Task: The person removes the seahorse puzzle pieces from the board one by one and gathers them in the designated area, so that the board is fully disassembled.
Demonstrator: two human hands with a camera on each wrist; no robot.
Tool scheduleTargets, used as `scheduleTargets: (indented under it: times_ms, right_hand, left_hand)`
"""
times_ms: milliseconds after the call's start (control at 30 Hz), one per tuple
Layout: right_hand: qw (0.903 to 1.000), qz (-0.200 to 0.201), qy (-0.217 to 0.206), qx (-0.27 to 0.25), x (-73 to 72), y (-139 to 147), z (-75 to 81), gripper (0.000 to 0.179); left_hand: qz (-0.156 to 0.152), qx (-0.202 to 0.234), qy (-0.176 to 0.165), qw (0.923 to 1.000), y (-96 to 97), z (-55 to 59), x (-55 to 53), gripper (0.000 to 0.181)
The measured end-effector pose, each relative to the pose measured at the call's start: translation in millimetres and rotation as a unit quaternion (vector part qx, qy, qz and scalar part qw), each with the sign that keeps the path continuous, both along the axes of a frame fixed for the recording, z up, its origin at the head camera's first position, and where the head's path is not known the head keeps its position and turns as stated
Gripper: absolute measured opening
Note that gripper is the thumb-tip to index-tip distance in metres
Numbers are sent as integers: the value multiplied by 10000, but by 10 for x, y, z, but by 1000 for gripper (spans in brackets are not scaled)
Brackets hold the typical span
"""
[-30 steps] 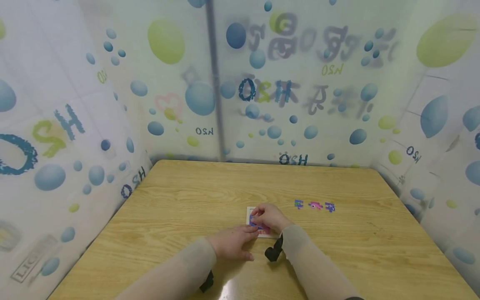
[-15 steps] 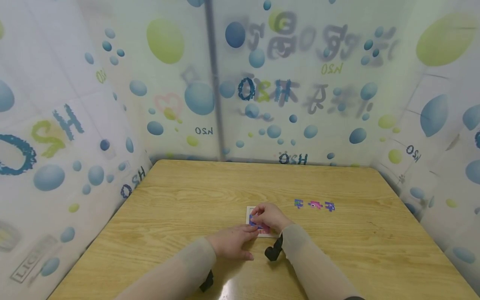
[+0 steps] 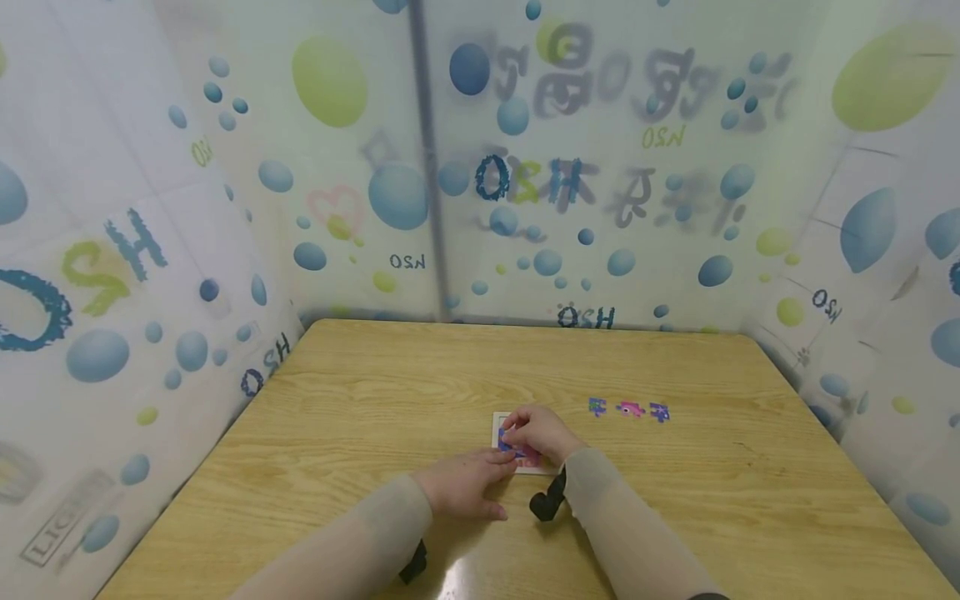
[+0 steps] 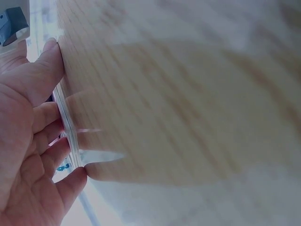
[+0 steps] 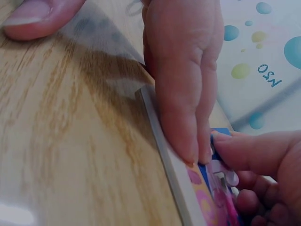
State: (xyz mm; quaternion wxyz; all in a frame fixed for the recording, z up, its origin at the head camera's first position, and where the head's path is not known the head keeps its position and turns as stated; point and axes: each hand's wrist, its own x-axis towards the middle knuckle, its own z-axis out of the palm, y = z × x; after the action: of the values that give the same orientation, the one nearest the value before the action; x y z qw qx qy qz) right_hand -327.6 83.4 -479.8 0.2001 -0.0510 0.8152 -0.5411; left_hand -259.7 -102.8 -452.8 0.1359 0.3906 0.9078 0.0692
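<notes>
A small puzzle board with a pale frame lies flat on the table, carrying blue and pink pieces. My left hand rests at its near left side, fingers extended; in the right wrist view the left fingertips press on the board. Over the board, my right hand has thumb and fingers curled together, pinching a pinkish puzzle piece seen close up in the right wrist view. The hands cover much of the board. The left wrist view has the left hand beside the board's edge.
Three loose puzzle pieces lie in a row to the right of the board: a blue-green one, a pink one and a blue-purple one. The wooden table is enclosed by printed curtain walls.
Both hands keep their places at the board, and the loose pieces lie where they were. Only the head view has shifted very slightly.
</notes>
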Motion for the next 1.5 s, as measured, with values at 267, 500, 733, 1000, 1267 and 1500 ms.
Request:
scheduleTargets:
  times_ms: [267,500,733,1000,1267,1500]
  right_hand:
    - [9999,-50,72,90,5,-10,17,12]
    - [10000,90,13,7,14,5,47,13]
    - [9996,179,193,53,7,13,42,15]
    - [9996,117,259,-11,-7,34,53,16]
    - [9996,-42,181,-205,-21,31,72,16]
    - [9989,-184,106,-410,-53,72,48,15]
  left_hand:
    - [-60,-1,73,10000,-1,-6,0,75]
    - [-25,-15,96,9999,4,2,11,75]
    - [-6,-62,109,9999,1,-6,3,76]
    - [-4,-41,140,9999,5,-8,5,77]
    - [30,-103,65,9999,2,51,34,74]
    - [47,-139,81,9999,13,43,34,73]
